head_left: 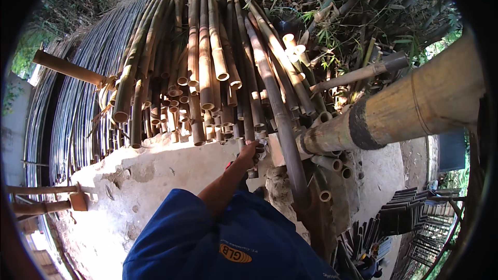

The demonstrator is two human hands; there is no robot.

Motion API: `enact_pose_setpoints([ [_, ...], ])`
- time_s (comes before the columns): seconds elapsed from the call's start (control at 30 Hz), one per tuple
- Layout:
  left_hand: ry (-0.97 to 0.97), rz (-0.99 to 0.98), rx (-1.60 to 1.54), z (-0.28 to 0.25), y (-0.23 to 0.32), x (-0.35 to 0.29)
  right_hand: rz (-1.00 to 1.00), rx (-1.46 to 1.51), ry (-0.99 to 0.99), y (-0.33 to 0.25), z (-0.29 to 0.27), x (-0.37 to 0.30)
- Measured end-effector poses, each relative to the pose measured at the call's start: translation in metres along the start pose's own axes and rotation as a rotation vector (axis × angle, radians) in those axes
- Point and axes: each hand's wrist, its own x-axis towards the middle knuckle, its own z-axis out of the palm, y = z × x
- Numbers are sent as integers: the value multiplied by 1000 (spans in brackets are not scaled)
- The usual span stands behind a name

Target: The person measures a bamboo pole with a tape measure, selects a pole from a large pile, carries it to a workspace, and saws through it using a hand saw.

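My left hand (251, 152) reaches forward and is closed around the lower end of a slim bamboo pole (248, 101). The far part of this pole lies among others in the pile. To the right a longer dark bamboo pole (282, 119) slants toward me. Its near end meets my right hand (308, 209), which is in shadow. The fingers there seem wrapped around the pole end, though they show only in part. A large stack of cut bamboo poles (206, 67) lies ahead, its open ends facing me.
A thick upright bamboo post (394, 109) crosses the right side. Further thin dark poles (83, 88) lie in rows at the left. A bamboo stub (70, 67) juts out beside the stack. Pale, cracked ground (155, 176) lies below the stack. Bamboo foliage (373, 15) grows behind.
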Motion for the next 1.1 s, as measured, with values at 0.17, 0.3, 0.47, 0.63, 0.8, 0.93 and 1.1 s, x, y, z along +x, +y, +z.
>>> enact_pose_setpoints([
  [0.17,-96,16,-2,27,0,-1,14,-444,200,-11,-19,-78],
  [0.3,-186,75,169,65,7,17,101,-683,308,47,-6,-109],
  [0.47,-194,165,60,88,-13,56,217,-454,294,99,22,-111],
  [0.63,-5,221,212,102,6,63,217,-287,176,84,21,-89],
  [0.8,47,382,338,100,93,19,-70,-203,293,80,48,11],
  [0.93,57,649,325,74,83,36,-183,8,247,59,67,123],
  [1.1,-44,556,130,5,27,34,-92,-273,51,44,111,250],
])
